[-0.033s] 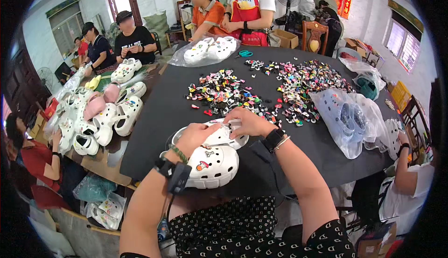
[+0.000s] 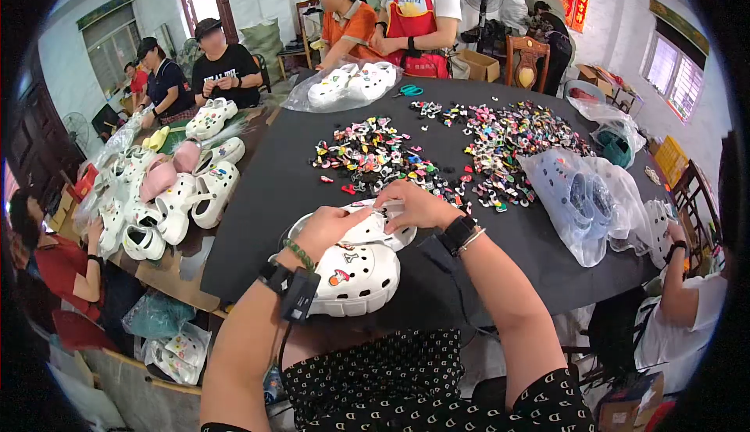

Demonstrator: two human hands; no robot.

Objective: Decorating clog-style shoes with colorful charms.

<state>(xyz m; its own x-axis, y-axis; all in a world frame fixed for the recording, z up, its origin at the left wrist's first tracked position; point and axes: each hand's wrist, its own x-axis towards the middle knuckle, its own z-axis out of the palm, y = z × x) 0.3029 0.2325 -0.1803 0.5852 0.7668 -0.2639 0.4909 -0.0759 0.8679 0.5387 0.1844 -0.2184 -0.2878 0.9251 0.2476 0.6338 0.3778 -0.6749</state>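
Two white clogs sit side by side at the near edge of the dark table, toes to the right. The nearer clog [image 2: 363, 285] has small charms on its upper, one red and white. On the farther clog [image 2: 361, 233], my left hand [image 2: 328, 227] rests with its fingers closed against the upper. My right hand [image 2: 411, 204] curls over the same clog's toe, thumb and fingers bent together at the holes. Any small charm between those fingertips is hidden. Beyond my hands lies a pile of colourful shoe charms [image 2: 367, 155].
A larger charm pile [image 2: 519, 147] spreads to the right, beside bagged blue clogs [image 2: 574, 198]. Bagged white clogs [image 2: 351, 82] and teal scissors [image 2: 410, 90] lie at the far side. Many decorated clogs [image 2: 176, 205] cover the left table. Other people sit and stand around.
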